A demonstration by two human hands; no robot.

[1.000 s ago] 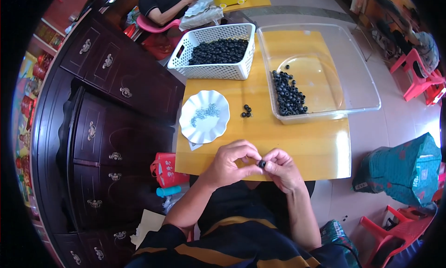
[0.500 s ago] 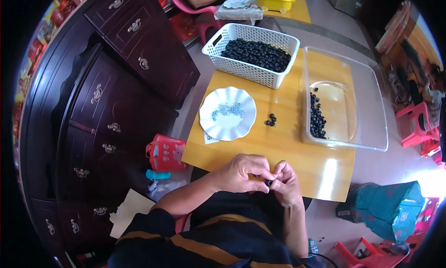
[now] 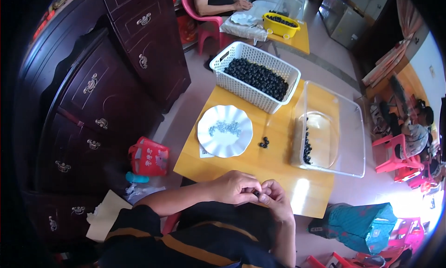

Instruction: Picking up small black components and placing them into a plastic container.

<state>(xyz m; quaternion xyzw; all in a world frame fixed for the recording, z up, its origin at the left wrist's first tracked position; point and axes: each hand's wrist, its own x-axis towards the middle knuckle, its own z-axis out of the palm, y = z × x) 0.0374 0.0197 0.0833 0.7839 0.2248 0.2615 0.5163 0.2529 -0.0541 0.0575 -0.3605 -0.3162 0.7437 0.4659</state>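
Just over the near edge of the table, my left hand point(image 3: 235, 187) and my right hand point(image 3: 276, 200) meet at the fingertips. Pinched between them is a small black round piece point(image 3: 256, 193); its exact kind is too small to make out. Ahead of my hands, several loose black round pieces point(image 3: 264, 142) lie in a little cluster. To their left stands a white scalloped plate point(image 3: 227, 147) holding many tiny clear-bluish bits point(image 3: 225, 128). A white perforated basket point(image 3: 253, 97) at the far side is filled with similar black pieces.
On the table's point(image 3: 223, 168) right, a clear plastic bin point(image 3: 331, 169) holds some black pieces along its left side. Dark drawers point(image 3: 102, 87) flank the left. A red bag point(image 3: 151, 157) and a teal bag point(image 3: 360, 226) sit on the floor. Beyond, a person point(image 3: 216, 3) sits near a yellow tub point(image 3: 282, 29).
The view has tilted up, so the table and its things appear lower and more of the far room shows. My hands still pinch the black piece, their fingers slightly shifted.
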